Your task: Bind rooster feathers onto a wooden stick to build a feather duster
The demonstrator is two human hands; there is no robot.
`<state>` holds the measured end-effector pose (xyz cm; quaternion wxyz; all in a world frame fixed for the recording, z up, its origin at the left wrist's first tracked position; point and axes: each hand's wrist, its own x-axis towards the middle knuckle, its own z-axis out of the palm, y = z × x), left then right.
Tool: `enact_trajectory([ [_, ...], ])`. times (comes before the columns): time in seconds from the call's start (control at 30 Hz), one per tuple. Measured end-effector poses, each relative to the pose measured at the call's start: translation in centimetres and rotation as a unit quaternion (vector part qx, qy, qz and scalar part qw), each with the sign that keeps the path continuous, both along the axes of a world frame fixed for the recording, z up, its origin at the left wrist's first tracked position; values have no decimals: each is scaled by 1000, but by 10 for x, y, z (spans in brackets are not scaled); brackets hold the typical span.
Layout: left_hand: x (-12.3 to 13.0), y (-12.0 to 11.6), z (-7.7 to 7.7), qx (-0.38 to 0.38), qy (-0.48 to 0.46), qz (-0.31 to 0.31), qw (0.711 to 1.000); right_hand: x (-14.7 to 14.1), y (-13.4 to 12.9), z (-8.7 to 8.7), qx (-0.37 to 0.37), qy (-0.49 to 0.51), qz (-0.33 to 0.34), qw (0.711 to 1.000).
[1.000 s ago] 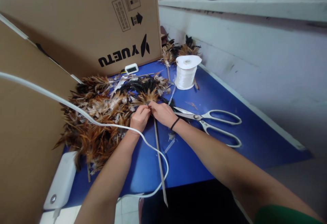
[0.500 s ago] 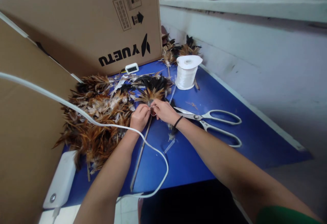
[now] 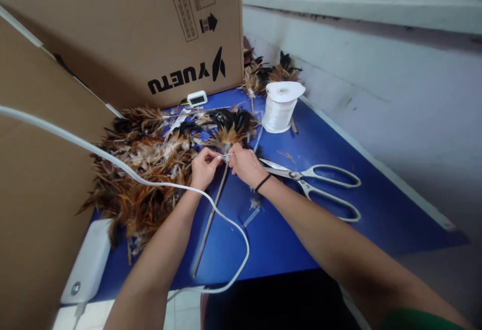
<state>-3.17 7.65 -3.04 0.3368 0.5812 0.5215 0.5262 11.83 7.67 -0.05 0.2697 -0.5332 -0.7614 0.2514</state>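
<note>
My left hand and my right hand are close together over the table, each closed in a pinch. Between their fingertips runs a short thin white string, held at the neck of a feather duster. The duster's brown and black feathers fan out beyond my fingers, and its thin wooden stick slants back toward me. Big scissors with pale handles lie open beside my right wrist. Behind them stands a white spool of shiny ribbon or string. My fingers partly hide the binding point.
A large heap of brown feathers covers the left of the blue table. A white cable loops across my left forearm. Cardboard boxes wall the back and left. A white power bank lies at the left edge.
My hands have drawn slightly apart, and the string between them now shows. The whole view has shifted a little; the scissors and spool lie as before.
</note>
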Motion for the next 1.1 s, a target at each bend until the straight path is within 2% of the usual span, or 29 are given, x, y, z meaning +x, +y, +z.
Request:
enact_trajectory([
  [0.2, 3, 3, 2, -62, -118, 7, 991, -1, -1, 4, 16, -74, -37, 996],
  [0.33, 4, 0, 5, -69, -162, 14, 984, 0, -3, 7, 31, -131, -65, 989],
  [0.5, 3, -1, 9, -54, -228, 22, 972, 2, -1, 8, 66, -150, -64, 984],
  [0.6, 1, -1, 11, -32, -242, 12, 970, 2, 1, 6, 72, -156, -47, 984],
  [0.77, 0, -3, 10, -22, -246, -48, 968, 3, 2, 5, 72, -176, -24, 981],
  [1.1, 4, 3, 6, 25, -219, 17, 975, 2, 2, 8, 82, -195, -8, 977],
])
